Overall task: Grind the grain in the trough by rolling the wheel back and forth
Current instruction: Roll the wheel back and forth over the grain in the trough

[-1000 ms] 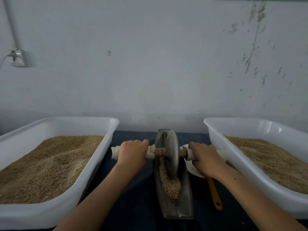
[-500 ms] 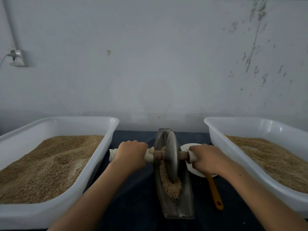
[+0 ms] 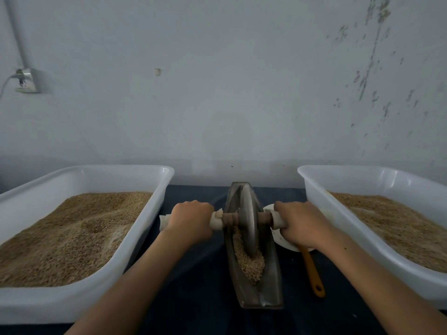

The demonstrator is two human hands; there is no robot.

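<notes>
A narrow dark metal trough (image 3: 269, 290) lies lengthwise on the table between my arms. Crushed grain (image 3: 249, 263) fills its middle and near part. The grey metal wheel (image 3: 248, 221) stands upright in the trough, its lower rim in the grain. A wooden axle with white-wrapped ends runs through the wheel. My left hand (image 3: 191, 222) grips the left end of the axle. On the other side my right hand (image 3: 298, 222) grips the right end.
Two large white tubs of grain flank the trough: left tub (image 3: 154, 189), right tub (image 3: 314, 189). A white dish (image 3: 281, 240) and an orange-handled tool (image 3: 312, 272) lie under my right wrist. A wall stands close behind the dark tablecloth (image 3: 200, 298).
The wheel and both hands have moved slightly away from me along the trough, towards its far end. Both hands kept their grip on the axle.
</notes>
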